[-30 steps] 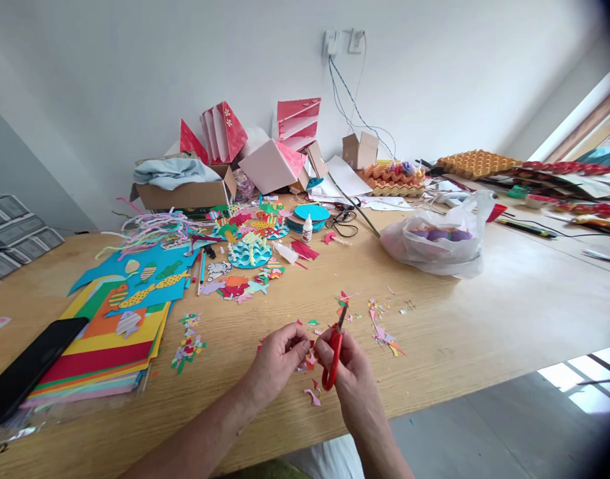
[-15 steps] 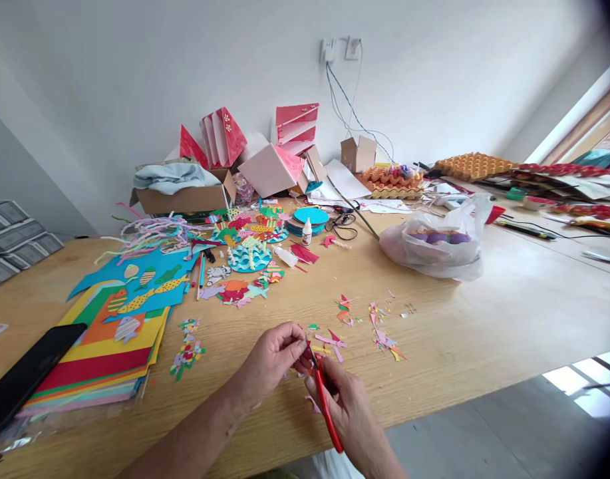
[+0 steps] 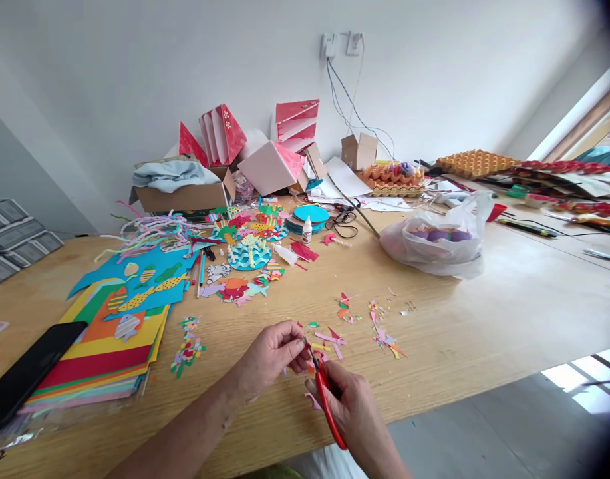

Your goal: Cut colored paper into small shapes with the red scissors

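My right hand (image 3: 352, 402) is closed around the red handles of a pair of scissors (image 3: 327, 416). The scissor blades point up and to the left, right at the fingertips of my left hand (image 3: 279, 349). That hand is pinched shut on a small red piece of paper (image 3: 307, 340), mostly hidden by the fingers and blades. Paper scraps (image 3: 330, 338) in pink, red and yellow lie on the table just beyond and under both hands. Left of my left hand sits a small pile of coloured paper bits (image 3: 187, 346).
Coloured paper sheets (image 3: 92, 359) and a black phone (image 3: 32, 372) lie at the left. Paper fish (image 3: 235, 291), a glue bottle (image 3: 307, 230) and blue discs (image 3: 312, 214) are farther back. A plastic bag (image 3: 434, 256) rests to the right; the table edge is near me.
The scissor handles have tilted slightly and my right hand has shifted a little to the right. My left hand keeps its pinch in nearly the same place.
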A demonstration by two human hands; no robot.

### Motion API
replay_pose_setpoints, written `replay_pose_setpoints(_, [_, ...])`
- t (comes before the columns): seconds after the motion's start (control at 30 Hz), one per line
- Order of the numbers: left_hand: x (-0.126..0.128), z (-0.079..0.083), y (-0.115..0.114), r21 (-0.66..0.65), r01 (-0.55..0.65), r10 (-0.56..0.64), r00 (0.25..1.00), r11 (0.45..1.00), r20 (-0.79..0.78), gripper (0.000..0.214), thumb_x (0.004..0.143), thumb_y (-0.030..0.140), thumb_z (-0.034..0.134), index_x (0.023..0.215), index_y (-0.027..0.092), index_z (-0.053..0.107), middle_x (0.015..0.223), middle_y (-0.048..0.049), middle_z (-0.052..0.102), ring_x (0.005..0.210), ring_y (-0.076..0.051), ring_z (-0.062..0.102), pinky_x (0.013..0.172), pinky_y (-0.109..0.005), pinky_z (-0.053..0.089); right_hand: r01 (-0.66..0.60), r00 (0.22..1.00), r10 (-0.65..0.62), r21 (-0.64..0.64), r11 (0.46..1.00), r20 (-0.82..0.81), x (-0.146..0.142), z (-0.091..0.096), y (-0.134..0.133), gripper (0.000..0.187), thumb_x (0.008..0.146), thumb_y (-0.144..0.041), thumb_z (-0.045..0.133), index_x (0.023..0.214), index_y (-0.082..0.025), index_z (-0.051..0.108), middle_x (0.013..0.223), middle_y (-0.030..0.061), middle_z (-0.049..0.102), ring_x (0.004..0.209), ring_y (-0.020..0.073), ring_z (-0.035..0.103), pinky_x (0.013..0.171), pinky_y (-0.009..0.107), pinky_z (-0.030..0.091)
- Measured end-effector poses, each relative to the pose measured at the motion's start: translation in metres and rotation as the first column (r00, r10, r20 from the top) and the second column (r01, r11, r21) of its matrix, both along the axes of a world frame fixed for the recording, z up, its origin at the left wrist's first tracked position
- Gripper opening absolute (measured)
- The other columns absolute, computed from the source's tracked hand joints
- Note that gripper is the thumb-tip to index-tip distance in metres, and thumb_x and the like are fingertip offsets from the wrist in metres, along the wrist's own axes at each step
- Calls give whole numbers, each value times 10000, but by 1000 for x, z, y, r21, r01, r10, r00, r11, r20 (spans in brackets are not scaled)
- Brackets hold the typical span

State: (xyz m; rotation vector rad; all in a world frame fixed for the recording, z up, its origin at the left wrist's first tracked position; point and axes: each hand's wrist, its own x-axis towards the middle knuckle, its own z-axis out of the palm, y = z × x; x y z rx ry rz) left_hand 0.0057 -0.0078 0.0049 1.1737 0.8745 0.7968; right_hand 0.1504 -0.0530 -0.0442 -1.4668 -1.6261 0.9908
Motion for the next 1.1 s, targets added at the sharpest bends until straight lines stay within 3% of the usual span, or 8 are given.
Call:
replay_pose_setpoints(0.37, [1,1,2,12,-50,50,998,999,-43,253,691,385,567,665,143,498,603,13,524,541,-89,494,543,-215,397,-9,999,11,-29,1000,47,4,2,1,323,675,-371,564,474,-175,404,420,-70,343,424,66,283,398,178,234])
replay_pose_setpoints(0.47, [1,0,3,38,-92,95,991,995,-98,212,671,343,581,640,144,514,575,27,492,537,-83,454,531,-201,376,5,1000,-6,-52,999,-25,5,6,3,297,675,-352,570,489,-177,419,429,-74,353,431,67,289,404,179,238])
replay_pose_setpoints(0.6, [4,-4,2,53,-145,150,981,988,-127,151,665,285,570,635,146,518,547,41,463,521,-80,418,510,-192,343,54,977,-71,-90,995,-200,3,12,8,171,667,-319,589,637,-187,484,551,-50,467,504,96,408,470,196,329])
replay_pose_setpoints(0.83, [14,-11,-5,39,-195,196,980,980,-32,161,697,293,556,666,149,491,533,47,451,496,-75,403,480,-191,313,125,805,-155,-92,988,-573,-15,21,21,189,637,-281,628,683,-197,465,609,-49,500,551,105,480,533,224,398])
replay_pose_setpoints(0.93, [16,-13,-7,22,-185,185,983,983,2,184,701,312,562,671,151,476,530,46,453,494,-77,407,483,-195,321,154,775,-176,-88,984,-607,-18,23,22,194,643,-276,624,656,-198,447,581,-59,478,526,95,464,514,217,392])
replay_pose_setpoints(1.1, [15,-16,-8,-19,-171,171,985,985,23,200,683,323,570,663,150,472,552,37,471,500,-76,410,497,-200,330,186,810,-189,-62,981,-556,-15,23,22,155,663,-254,595,665,-194,451,583,-57,473,530,94,448,501,213,374])
